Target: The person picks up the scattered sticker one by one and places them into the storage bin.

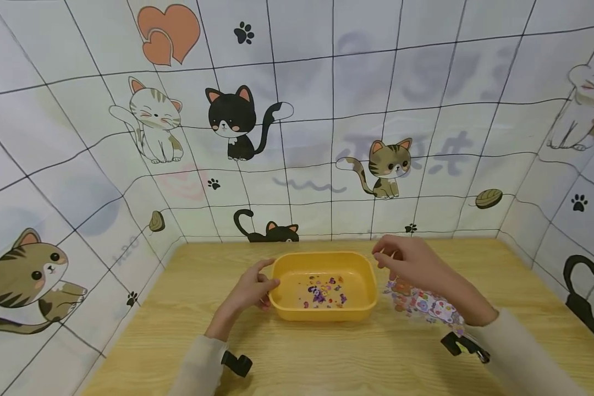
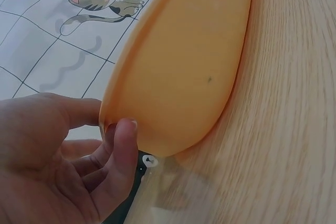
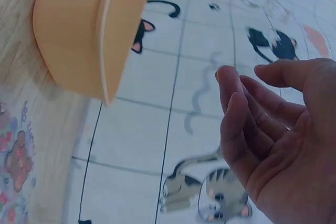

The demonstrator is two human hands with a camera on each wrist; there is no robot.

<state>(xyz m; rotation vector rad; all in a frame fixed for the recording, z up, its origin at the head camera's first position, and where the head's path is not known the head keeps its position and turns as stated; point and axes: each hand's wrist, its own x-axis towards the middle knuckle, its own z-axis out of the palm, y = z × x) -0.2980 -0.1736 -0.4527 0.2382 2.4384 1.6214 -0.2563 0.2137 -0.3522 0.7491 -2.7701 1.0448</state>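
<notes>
A yellow plastic basin (image 1: 324, 314) sits on the table with small purple, red and orange pieces (image 1: 319, 295) scattered over its floor. My left hand (image 1: 249, 289) grips the basin's left end, its fingers and thumb at the rim, as the left wrist view shows on the yellow wall (image 2: 178, 66). Raised beside the basin's right end, my right hand (image 1: 411, 261) has loosely bent fingers, and nothing shows between them in the right wrist view. Below that hand lies a spread of colourful sticker-like pieces (image 1: 433, 308), including a brown bear shape (image 3: 20, 162).
The light wooden table (image 1: 297, 357) ends at a white grid-patterned cloth (image 1: 302, 137) printed with cats, which rises behind it and along both sides. A dark wrist mount (image 1: 236, 363) is on the left sleeve and another (image 1: 465, 347) on the right.
</notes>
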